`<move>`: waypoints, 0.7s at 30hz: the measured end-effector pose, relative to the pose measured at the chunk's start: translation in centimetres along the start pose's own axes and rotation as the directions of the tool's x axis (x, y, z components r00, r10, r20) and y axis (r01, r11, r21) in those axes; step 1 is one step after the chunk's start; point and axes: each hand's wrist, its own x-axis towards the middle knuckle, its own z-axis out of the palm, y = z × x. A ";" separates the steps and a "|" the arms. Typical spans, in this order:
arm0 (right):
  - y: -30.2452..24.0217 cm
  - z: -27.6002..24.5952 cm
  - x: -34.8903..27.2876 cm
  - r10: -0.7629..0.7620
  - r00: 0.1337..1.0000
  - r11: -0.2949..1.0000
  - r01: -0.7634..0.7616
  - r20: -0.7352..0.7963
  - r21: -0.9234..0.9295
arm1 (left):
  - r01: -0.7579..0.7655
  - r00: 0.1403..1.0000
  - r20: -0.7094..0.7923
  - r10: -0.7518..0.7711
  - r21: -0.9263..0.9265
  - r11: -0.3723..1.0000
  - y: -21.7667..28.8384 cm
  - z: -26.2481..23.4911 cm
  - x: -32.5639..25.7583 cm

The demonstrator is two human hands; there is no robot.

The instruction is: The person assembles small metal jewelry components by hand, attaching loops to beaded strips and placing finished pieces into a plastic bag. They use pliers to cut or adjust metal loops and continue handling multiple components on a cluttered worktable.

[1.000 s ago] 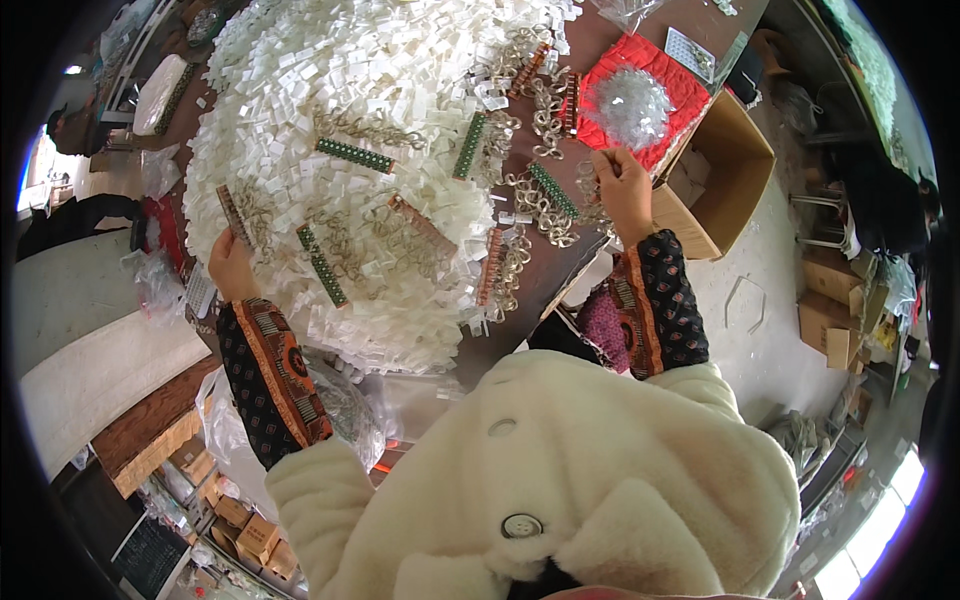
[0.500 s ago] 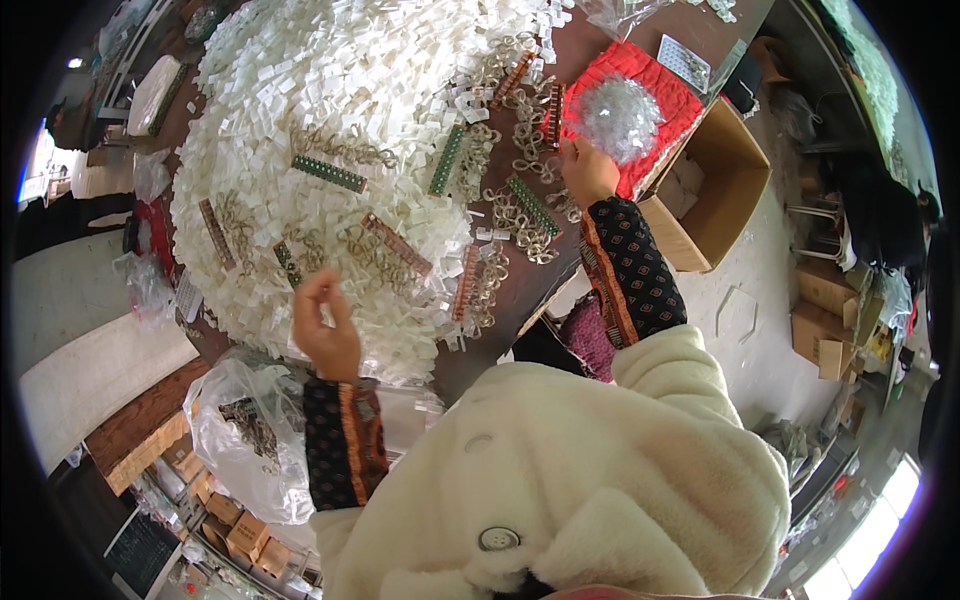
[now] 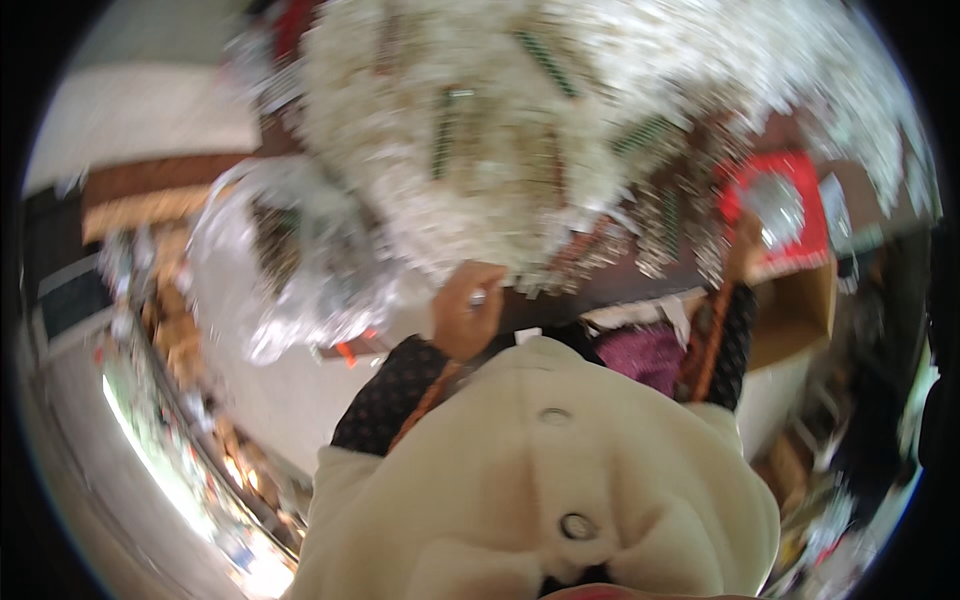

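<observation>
The picture is smeared by motion. My left hand (image 3: 468, 312) is near the table's front edge, just below a large heap of small white translucent pieces (image 3: 430, 215). Its fingers are curled, and a small bright spot shows between them; what that is I cannot make out. Over at the right, my right hand (image 3: 743, 248) is by the left edge of a red cloth (image 3: 812, 190), its fingers too blurred to read. On the cloth lies a pile of clear, shiny bits (image 3: 776, 210). Green strips (image 3: 547, 62) with metal rings lie on and beside the heap.
A clear plastic bag (image 3: 340, 255) with dark contents is left of my left hand. An open cardboard box (image 3: 800, 312) stands under the table edge by the cloth. Purple fabric (image 3: 642, 358) shows just beyond my coat. Boxes (image 3: 178, 330) are stacked at the far left.
The view has swung, so the table sits higher in the picture. My left hand has drawn back from over the heap to the table's front edge. My right hand stays by the red cloth.
</observation>
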 end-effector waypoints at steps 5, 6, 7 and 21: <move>-1.8 -6.1 0.6 0.474 0.880 0.465 -0.265 0.015 0.845 | 0.024 0.984 -0.176 -0.039 -0.087 0.996 0.2 -5.9 -1.7; -2.9 -8.6 0.6 0.492 0.870 0.447 -0.288 0.037 0.847 | -0.017 0.965 -0.259 0.029 0.048 0.999 0.0 -7.9 -2.0; -3.9 -11.1 0.8 0.469 0.881 0.480 -0.199 -0.058 0.854 | -0.049 0.940 -0.325 0.105 0.176 0.983 -0.8 -10.2 -2.2; -29.1 -39.5 0.0 -0.203 0.846 0.136 0.523 -0.493 0.841 | 0.220 0.774 0.547 -0.320 0.242 0.945 -11.9 -34.4 -6.5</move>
